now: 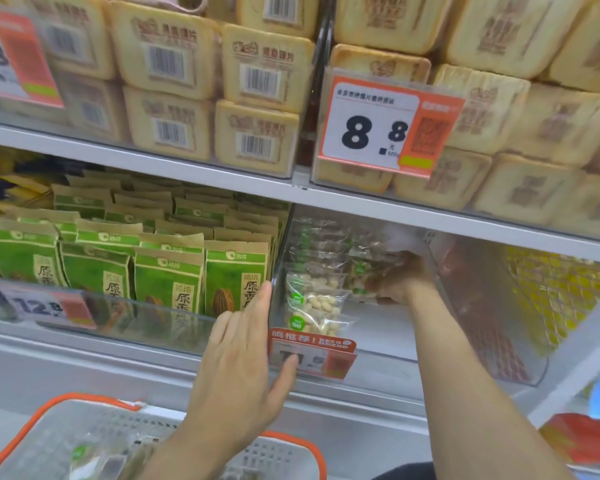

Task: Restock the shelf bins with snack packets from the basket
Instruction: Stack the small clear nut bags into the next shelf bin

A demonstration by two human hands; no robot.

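Head view: you looked down and forward at two supermarket shelves, with both your bare arms reaching in.
Left hand: your left hand [243,355] lay flat with straight fingers against the front of the clear plastic shelf bin [378,344], gripping nothing; its fingertips touched the dark divider edge [280,258] and its thumb rested on the orange and white price tag [312,356] clipped to the bin's front.
Right hand: your right hand [400,278] was deep inside that bin, fingers curled around a clear snack packet with a green label [361,271].
Snack packets in bin: a row of clear packets of pale nuts [317,303] stood upright along the bin's left side, just beside the held packet; the bin floor to their right was bare.
Basket: a white perforated plastic basket with an orange rim [284,441] sat at the bottom of the frame beneath your left forearm; one clear packet with a green spot [80,455] lay in it, blurred.
Neighbouring bin: green and tan paper seed bags [168,275] stood in packed rows to the left of the divider.
Upper shelf: tan bread-printed packs [260,67] were stacked behind a large price card reading 8.8 [371,133].
Far right: a bin holding a red pack [492,327] beside yellow netted goods [555,292].
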